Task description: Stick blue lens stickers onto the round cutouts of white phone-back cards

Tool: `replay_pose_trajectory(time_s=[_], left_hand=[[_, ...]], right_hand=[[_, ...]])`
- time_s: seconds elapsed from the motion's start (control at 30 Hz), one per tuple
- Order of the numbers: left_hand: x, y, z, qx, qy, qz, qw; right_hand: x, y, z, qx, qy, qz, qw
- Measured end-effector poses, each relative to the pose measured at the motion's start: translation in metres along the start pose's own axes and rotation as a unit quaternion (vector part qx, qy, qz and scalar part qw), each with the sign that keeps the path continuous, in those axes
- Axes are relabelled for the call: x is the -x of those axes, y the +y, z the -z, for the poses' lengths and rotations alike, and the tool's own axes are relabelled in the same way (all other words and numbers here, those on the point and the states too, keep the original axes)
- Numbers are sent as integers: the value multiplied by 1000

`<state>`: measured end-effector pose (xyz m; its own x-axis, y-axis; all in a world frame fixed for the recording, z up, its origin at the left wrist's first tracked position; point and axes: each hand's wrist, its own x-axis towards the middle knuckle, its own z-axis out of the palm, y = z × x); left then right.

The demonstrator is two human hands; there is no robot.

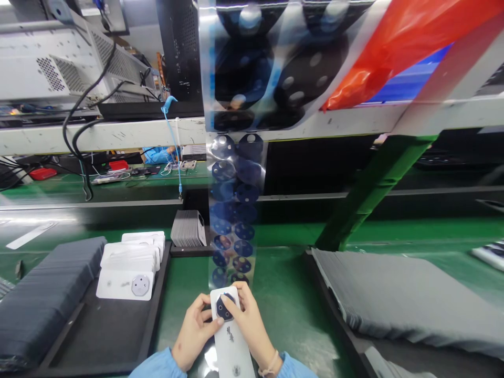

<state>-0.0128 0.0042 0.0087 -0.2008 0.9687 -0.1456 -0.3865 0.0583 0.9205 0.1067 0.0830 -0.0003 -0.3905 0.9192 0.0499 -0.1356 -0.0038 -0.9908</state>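
Note:
A long white panel (232, 349) is held upright between both hands at the bottom middle, a dark octagonal piece (225, 310) with small round holes at its top end. My left hand (197, 328) grips the panel's left edge, thumb and fingers closed on it. My right hand (248, 317) holds the right edge, its thumb lying on the dark piece. Just behind the panel hangs a clear strip (236, 231) bearing two columns of dark round stickers. On the left, white panels (124, 283) overlap in a black tray (106, 336).
Stacked grey sheets (409, 299) fill a tray at the right. A long dark stack (51, 299) lies at the far left. Thin grey plates (188, 229) stand in a small black holder. A green post (378, 189) slants behind; a white beam (118, 134) crosses above.

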Motion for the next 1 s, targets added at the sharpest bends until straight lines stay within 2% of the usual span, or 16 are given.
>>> replay_pose_trajectory(time_s=[0.23,0.37,0.5,0.7,0.8,0.9,1.0], left_hand=[[0,2,-1,-2,13,9,1000],[-1,0,2,9,20,5,1000],[-2,-1,5,19,33,12,999],[-4,0,8,18,41,11,999],[-3,-1,8,18,30,10,999],[-1,0,7,9,10,8,1000],[0,5,8,-20,-6,13,1000]], right_hand=[[2,-6,1,-137,-18,-98,986],[-1,-6,4,-162,-31,-136,977],[-9,-3,12,-160,-96,-174,967],[-12,-3,19,-119,-166,-142,969],[-7,-2,15,-75,-155,-116,978],[-4,-1,10,-36,-119,-98,987],[-7,-4,11,-39,-97,-88,991]])
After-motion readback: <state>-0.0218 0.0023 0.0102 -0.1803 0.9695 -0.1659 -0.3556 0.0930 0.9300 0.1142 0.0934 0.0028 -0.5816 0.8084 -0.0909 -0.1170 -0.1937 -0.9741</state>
